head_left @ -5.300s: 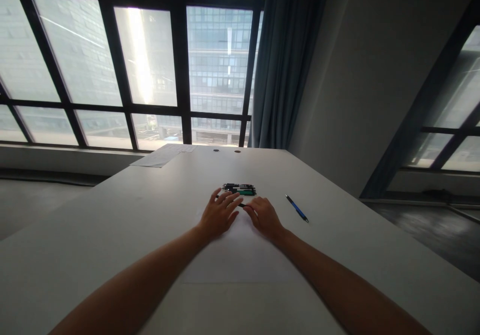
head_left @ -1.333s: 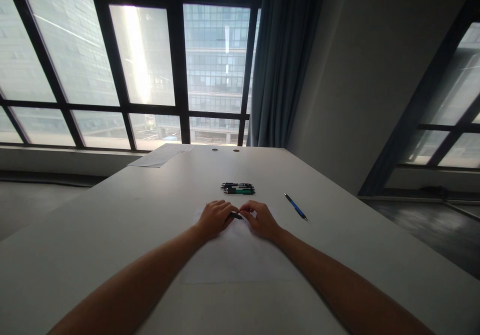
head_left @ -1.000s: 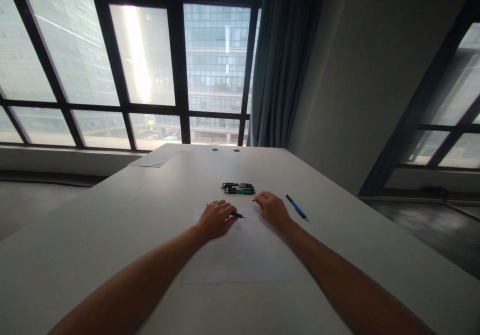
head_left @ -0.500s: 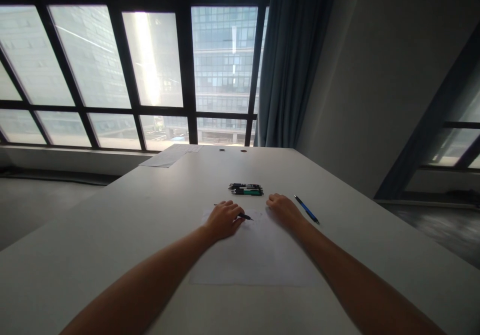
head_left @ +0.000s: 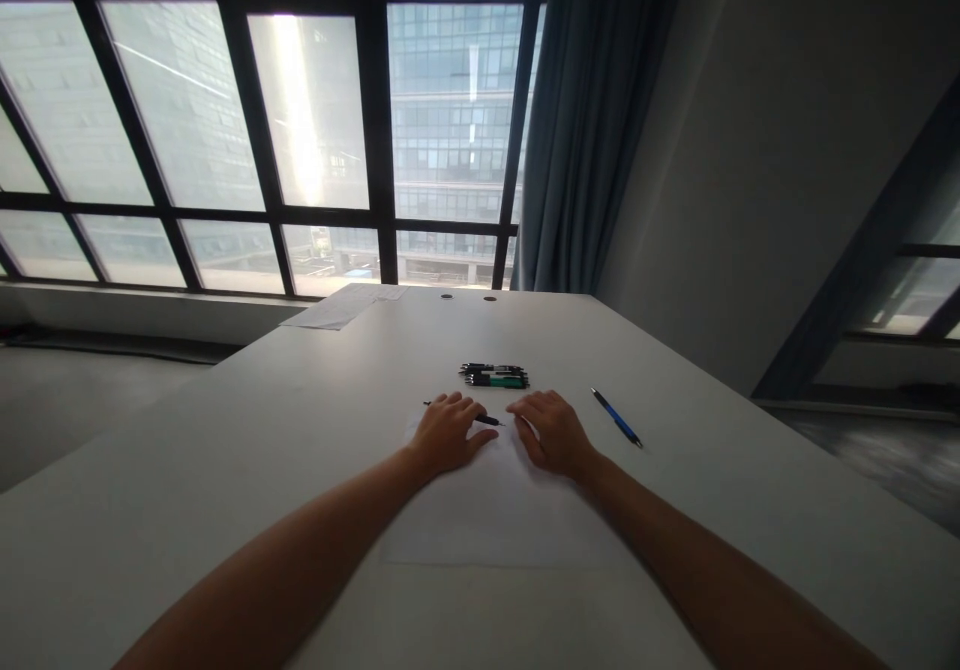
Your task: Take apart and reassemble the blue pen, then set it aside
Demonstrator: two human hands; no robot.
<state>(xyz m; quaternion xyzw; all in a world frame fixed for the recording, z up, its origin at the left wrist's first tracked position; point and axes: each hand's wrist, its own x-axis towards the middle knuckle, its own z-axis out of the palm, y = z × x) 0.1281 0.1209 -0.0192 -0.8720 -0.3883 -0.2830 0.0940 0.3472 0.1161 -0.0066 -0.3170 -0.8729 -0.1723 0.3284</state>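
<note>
A black pen runs under the curled fingers of my left hand, its tip poking out to the right and its tail end to the left. The thumb of that hand lies apart, below the pen. My right hand rests over the sheet of white paper with thumb and fingers apart, holding nothing; its fingertips are close to the pen tip. Both hands lie over the upper part of the paper. Faint marks on it are too small to read.
Several pens, one with a green barrel, lie side by side beyond my hands. A blue pen lies at an angle to the right. Papers sit at the far left of the white table, and two round discs are near its far edge.
My right hand has shifted left, towards the pen tip, and its fingers have spread. My left thumb has moved away from the pen, which now points less steeply down.
</note>
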